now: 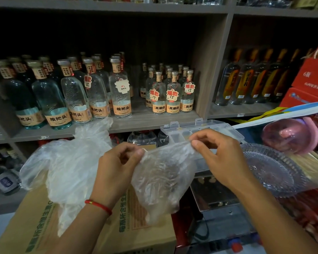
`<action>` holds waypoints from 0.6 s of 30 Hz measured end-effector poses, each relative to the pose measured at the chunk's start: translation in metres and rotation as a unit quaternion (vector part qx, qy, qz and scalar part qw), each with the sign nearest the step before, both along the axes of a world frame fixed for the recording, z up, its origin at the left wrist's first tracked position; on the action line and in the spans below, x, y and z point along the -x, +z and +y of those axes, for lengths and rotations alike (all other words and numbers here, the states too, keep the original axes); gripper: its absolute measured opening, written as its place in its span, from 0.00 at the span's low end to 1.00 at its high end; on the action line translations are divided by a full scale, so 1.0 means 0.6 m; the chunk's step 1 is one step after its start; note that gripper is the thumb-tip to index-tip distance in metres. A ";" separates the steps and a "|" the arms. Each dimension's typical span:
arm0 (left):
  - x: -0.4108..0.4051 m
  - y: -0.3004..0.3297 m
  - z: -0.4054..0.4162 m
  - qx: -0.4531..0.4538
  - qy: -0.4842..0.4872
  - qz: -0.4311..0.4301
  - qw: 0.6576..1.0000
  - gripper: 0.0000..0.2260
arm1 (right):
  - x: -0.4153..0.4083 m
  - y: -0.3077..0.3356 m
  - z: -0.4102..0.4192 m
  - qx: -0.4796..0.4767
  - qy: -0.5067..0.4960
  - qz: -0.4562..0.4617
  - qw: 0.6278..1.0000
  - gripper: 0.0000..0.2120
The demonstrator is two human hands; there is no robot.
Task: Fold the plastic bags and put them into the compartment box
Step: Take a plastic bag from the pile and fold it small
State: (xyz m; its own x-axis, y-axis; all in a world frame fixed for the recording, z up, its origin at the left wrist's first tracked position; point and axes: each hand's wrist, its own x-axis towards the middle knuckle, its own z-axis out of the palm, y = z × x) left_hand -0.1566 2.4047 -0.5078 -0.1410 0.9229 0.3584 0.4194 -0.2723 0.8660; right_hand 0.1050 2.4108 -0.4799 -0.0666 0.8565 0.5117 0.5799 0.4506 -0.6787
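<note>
At centre frame of the head view, you hold a thin, crinkled clear plastic bag (162,178) by its top edge. Your left hand (117,169) pinches the bag's left corner, thumb and forefinger clamped on the film. Your right hand (220,158) pinches the right corner the same way, remaining fingers curled. The bag hangs slack between both hands. Just behind your right hand sits the clear plastic compartment box (200,131), lid raised. At lower left, a loose heap of translucent plastic bags (68,167) rests on a brown cardboard carton (35,226). At right, a ribbed glass dish (272,169) lies near the box.
</note>
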 end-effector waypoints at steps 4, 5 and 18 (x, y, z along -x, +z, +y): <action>-0.002 0.004 -0.009 -0.026 0.010 0.161 0.986 0.08 | -0.001 0.001 -0.002 0.023 0.041 -0.048 0.998 0.10; -0.005 0.007 -0.013 -0.065 -0.011 0.180 0.981 0.12 | 0.003 0.001 -0.004 0.025 0.058 -0.056 0.996 0.12; -0.002 -0.003 0.005 -0.010 -0.005 -0.151 0.989 0.03 | 0.034 -0.009 0.000 0.170 0.114 0.034 0.978 0.09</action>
State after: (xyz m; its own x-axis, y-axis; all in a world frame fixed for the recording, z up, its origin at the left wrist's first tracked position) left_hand -0.1554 2.4079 -0.5096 -0.2352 0.9179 0.3197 0.1403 -0.2934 0.9456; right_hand 0.0848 2.4106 -0.4854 -0.2519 0.9449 0.2091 0.4395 0.3042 -0.8452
